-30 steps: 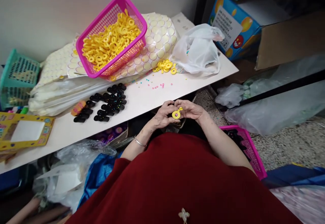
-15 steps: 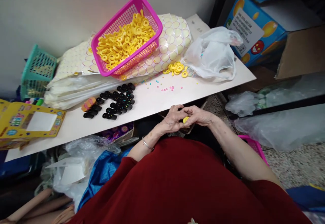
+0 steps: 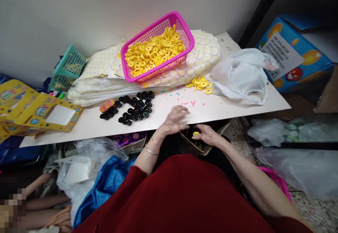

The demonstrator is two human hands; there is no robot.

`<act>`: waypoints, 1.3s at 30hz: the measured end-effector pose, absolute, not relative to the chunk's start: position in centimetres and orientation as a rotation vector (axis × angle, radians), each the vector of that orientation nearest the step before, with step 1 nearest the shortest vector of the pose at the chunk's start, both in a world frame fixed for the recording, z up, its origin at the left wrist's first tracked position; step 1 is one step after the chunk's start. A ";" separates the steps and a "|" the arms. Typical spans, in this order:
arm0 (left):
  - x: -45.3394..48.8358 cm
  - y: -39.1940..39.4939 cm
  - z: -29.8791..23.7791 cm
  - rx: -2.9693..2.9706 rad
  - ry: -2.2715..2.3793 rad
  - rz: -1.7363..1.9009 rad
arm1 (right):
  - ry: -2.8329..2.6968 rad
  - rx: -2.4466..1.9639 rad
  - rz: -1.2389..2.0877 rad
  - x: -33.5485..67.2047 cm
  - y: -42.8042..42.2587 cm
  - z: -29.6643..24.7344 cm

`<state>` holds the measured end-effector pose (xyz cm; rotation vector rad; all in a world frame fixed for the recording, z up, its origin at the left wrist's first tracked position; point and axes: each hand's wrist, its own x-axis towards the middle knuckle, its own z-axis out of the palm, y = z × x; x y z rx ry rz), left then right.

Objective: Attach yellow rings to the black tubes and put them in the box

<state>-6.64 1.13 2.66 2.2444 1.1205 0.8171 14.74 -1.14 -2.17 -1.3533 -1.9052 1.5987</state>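
Head view, looking down past a red top [image 3: 185,194]. Right hand [image 3: 209,138] pinches a small yellow piece [image 3: 195,133] at its fingertips, just above an open cardboard box [image 3: 188,142] below the edge of the table [image 3: 232,102]. Left hand [image 3: 176,118], blurred, hovers over that edge with fingers loosely curled; whether it grips anything cannot be told. Farther back on the table: black caps [image 3: 137,107], small beads [image 3: 191,103], and a pink basket [image 3: 158,72] of yellow rings [image 3: 153,51].
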 end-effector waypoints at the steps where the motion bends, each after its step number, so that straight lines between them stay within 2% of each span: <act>1: -8.0 1.8 3.3 2.226 1.382 0.864 | -2.091 -1.441 1.448 14.5 -1.1 -2.5; 5: -12.4 3.8 5.4 1.823 2.562 0.619 | -2.568 -1.657 0.988 13.7 -1.5 -3.1; 8: -14.1 4.6 5.7 1.618 2.813 0.363 | -2.639 -1.744 0.861 13.5 -1.4 -3.2; 13: -14.7 5.3 5.1 1.703 2.742 0.289 | -2.637 -1.791 0.772 14.2 -0.8 -3.7; 20: -14.7 5.5 5.5 1.728 2.675 0.336 | -2.545 -1.845 0.893 14.7 -0.7 -2.8; 25: -14.1 5.0 6.0 1.825 2.614 0.467 | -2.247 -1.404 1.433 15.3 0.0 0.4; 26: -13.6 4.9 6.0 1.843 2.562 0.522 | -2.120 -1.348 1.440 15.5 0.6 1.0; 29: -11.1 4.6 5.3 1.869 2.240 0.722 | -1.814 -1.430 0.977 15.9 3.5 2.0; 31: -9.0 4.4 4.3 1.832 1.974 0.866 | -1.798 -1.543 0.690 16.0 5.7 1.9; 34: -6.4 4.2 2.4 1.770 1.721 0.918 | -1.998 -1.712 0.557 16.0 7.8 1.2; 39: -5.0 4.3 0.0 1.686 1.604 0.984 | -2.132 -1.804 0.452 15.6 7.8 0.6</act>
